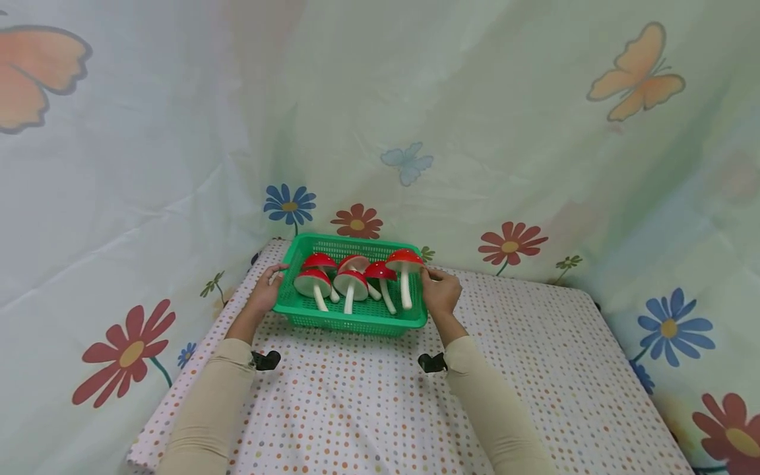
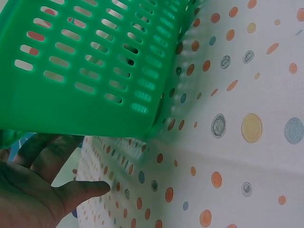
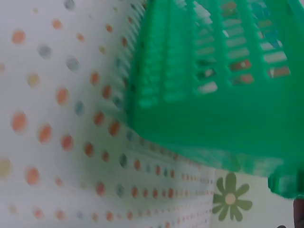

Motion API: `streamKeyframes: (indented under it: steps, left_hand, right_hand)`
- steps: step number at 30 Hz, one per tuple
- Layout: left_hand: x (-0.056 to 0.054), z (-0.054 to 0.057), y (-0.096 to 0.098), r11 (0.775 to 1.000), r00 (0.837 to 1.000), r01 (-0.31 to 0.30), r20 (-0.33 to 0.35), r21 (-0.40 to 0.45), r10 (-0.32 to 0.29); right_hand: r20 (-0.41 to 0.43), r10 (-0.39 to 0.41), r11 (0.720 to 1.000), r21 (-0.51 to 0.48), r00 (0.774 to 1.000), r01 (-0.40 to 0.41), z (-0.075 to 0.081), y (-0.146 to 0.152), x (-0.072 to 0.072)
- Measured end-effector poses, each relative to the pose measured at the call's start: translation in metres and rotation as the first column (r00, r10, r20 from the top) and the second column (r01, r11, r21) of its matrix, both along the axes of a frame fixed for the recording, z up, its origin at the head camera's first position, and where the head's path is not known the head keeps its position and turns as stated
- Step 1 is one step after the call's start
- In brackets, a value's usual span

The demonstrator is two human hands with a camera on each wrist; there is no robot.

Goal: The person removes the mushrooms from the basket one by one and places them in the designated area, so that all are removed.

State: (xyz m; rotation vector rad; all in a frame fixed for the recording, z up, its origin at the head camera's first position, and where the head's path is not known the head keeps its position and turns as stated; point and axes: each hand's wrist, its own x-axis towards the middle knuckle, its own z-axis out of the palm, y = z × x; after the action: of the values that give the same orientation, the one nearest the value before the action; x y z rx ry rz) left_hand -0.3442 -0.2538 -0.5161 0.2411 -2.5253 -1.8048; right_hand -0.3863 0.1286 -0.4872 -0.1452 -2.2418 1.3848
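Observation:
A green plastic basket (image 1: 350,323) with slotted walls is at the far left part of the cloth-covered table. Several toy mushrooms (image 1: 350,285) with red caps and white stems lie in it; one mushroom (image 1: 406,264) at the right stands higher, its cap near the right rim. My left hand (image 1: 265,290) is at the left rim, fingertips against it. In the left wrist view its thumb (image 2: 88,190) sticks out, apart from the basket wall. My right hand (image 1: 441,291) grips the right rim; only a bit of it shows in the right wrist view.
The table (image 1: 534,369) wears a white cloth with coloured dots. Hanging fabric (image 1: 505,165) printed with flowers and butterflies surrounds its back and sides, close behind the basket. A black wrist mount (image 1: 432,363) sits at each sleeve cuff.

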Motion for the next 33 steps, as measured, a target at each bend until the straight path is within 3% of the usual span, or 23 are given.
streamKeyframes:
  steps: [13, 22, 33]
  left_hand:
    - [0.000, 0.003, 0.003, 1.000, 1.000, -0.011, -0.003, -0.006, 0.011]
    - [0.000, -0.002, 0.000, 1.000, 1.000, -0.022, 0.013, -0.002, 0.022]
    - [-0.003, -0.005, 0.001, 1.000, 1.000, -0.004, -0.018, -0.007, 0.004]
  right_hand:
    - [-0.015, -0.072, 0.996, 0.045, 0.997, 0.072, 0.016, 0.032, -0.011]
    - [-0.019, -0.073, 0.997, 0.033, 0.997, 0.074, 0.015, 0.042, -0.013]
    - [0.065, -0.171, 0.982, 0.090, 0.983, 0.165, 0.003, 0.074, -0.039]
